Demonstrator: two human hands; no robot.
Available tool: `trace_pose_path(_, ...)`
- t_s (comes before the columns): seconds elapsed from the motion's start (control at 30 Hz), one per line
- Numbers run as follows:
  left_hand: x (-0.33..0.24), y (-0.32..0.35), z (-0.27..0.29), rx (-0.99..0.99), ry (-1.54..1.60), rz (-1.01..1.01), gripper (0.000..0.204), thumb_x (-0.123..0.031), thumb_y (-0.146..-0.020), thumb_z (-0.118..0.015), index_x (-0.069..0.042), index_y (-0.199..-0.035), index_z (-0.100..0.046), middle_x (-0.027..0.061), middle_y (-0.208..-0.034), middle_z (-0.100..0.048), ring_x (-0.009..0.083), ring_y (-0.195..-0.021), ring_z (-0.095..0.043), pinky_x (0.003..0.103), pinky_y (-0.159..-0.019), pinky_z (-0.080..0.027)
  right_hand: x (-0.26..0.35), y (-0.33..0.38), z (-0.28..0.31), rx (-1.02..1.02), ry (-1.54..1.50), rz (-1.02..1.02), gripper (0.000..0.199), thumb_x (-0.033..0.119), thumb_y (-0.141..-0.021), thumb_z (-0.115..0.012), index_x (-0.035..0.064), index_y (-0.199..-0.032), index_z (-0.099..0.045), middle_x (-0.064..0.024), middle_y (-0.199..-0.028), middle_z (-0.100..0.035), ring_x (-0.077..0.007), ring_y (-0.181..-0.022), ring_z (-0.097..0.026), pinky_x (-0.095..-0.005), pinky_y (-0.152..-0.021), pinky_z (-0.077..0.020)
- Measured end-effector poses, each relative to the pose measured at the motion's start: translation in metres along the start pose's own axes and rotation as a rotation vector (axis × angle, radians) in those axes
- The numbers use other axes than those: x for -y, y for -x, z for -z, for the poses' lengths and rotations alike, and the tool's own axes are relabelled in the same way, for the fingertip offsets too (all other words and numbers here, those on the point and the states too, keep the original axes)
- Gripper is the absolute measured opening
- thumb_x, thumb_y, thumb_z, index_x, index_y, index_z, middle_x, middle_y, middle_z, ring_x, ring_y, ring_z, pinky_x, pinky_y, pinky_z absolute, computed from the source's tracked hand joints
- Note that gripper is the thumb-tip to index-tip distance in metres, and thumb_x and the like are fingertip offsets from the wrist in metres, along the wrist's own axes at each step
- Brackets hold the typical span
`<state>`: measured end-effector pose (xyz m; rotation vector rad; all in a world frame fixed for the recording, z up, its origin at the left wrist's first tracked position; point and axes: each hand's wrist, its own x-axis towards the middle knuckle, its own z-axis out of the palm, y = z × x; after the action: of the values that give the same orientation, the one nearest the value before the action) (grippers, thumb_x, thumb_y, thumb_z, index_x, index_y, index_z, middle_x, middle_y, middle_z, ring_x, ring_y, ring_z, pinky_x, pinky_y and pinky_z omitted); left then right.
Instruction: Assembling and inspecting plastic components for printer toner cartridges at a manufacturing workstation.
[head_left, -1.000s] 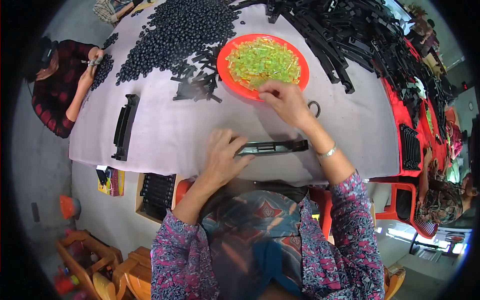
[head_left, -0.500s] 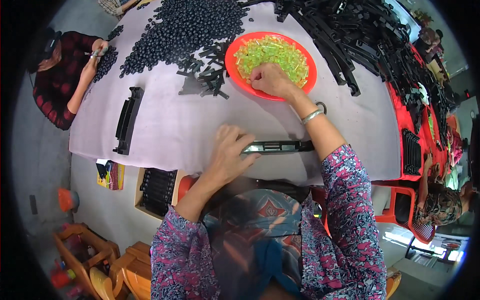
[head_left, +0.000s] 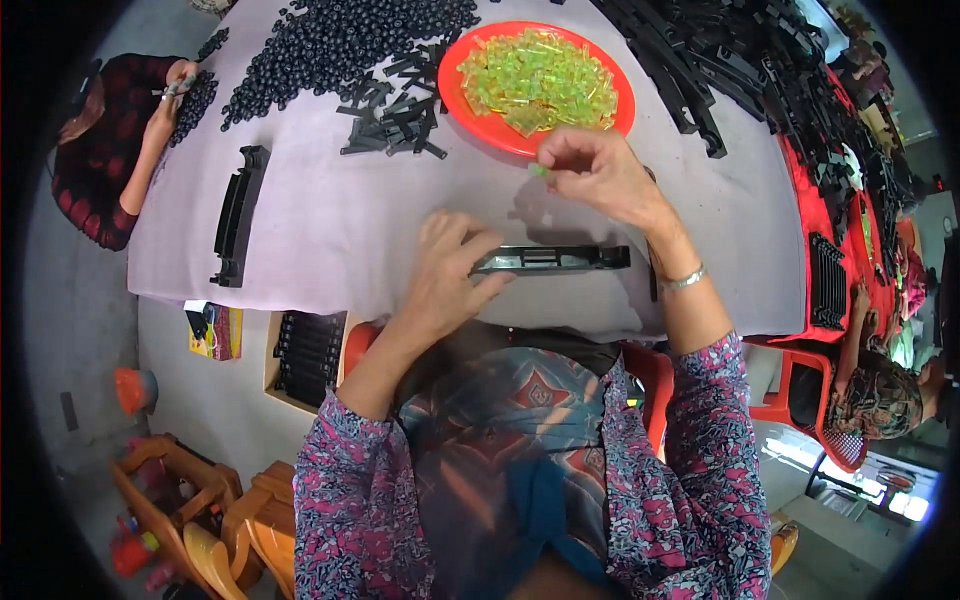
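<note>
A long black plastic housing (head_left: 562, 259) lies crosswise on the cloth before me, with open slots along its top. My left hand (head_left: 445, 275) is at its left end, thumb on the near side and fingers on the far side. Just off the near rim of a red plate (head_left: 468, 122), my right hand (head_left: 608, 180) pinches a small yellow-green plastic piece (head_left: 540, 170) between thumb and forefinger. The plate holds a heap of similar translucent yellow-green pieces (head_left: 535, 75).
Small black round parts (head_left: 330, 55) and black strips (head_left: 395, 125) are heaped beyond my left hand. Another black housing (head_left: 238, 215) lies to the left, near a co-worker (head_left: 110, 150). Long black parts (head_left: 710, 60) pile at far right. A box of black parts (head_left: 305, 355) stands below the table edge.
My right hand has come out of the heap on the plate, toward me, with a yellow-green piece in its fingertips. My left hand stays at the housing's left end. The whole view has shifted slightly.
</note>
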<state>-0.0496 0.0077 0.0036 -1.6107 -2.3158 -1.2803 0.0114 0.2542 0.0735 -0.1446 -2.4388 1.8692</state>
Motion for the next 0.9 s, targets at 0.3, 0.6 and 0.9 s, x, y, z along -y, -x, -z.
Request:
trace_pose_path(0.3,0.006,0.001,0.002,0.07,0.077,0.018,0.036,-0.023,-0.071,-0.084,-0.005,-0.101,-0.072,0.0086,-0.09,-0.056,0.0315,-0.097,-0.053,0.048,-0.103,-0.035,0.002,0.069,-0.018,-0.017,0.45,0.088,0.013,-0.002,-0.08,-0.068,0.001,-0.092,-0.069,-0.0037,-0.08,-0.059,-0.0099,-0.071,-0.056,-0.028,-0.062,-0.0435)
trace_pose_path(0.6,0.004,-0.002,0.008,0.132,0.107,-0.01,0.036,-0.02,-0.067,-0.088,-0.003,-0.094,-0.071,0.0085,-0.089,-0.057,0.0293,-0.094,-0.056,0.047,-0.105,-0.036,-0.003,0.087,-0.049,-0.084,0.635,0.225,0.018,-0.001,-0.082,-0.069,0.0019,-0.099,-0.065,-0.0152,-0.089,-0.056,-0.0386,-0.081,-0.062,-0.0473,-0.07,-0.051)
trace_pose_path(0.9,0.005,-0.002,0.008,0.153,0.116,-0.019,0.039,-0.022,-0.068,-0.088,-0.003,-0.097,-0.07,0.0084,-0.09,-0.058,0.0305,-0.094,-0.057,0.05,-0.109,-0.033,-0.008,0.087,-0.063,-0.166,0.674,0.286,0.018,-0.005,-0.079,-0.068,0.0019,-0.095,-0.063,-0.0151,-0.085,-0.053,-0.0384,-0.078,-0.06,-0.0468,-0.066,-0.049)
